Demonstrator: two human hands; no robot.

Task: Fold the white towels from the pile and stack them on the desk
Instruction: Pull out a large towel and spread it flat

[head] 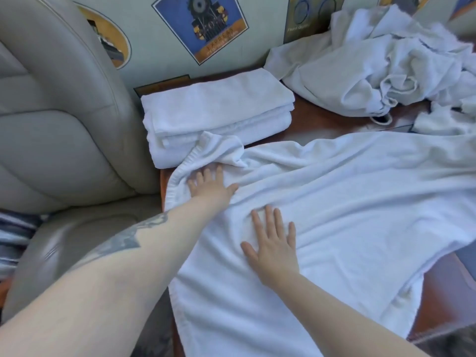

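We are pressing both palms, fingers spread flat, on the white towel (334,202) lying open across the desk (322,119). Its long axis is running rightward from our fingers. Our left hand (210,186) is sitting nearest the bunched far-left corner (221,148), just beside the folded stack (216,112); our right hand (274,243) is resting nearer us.
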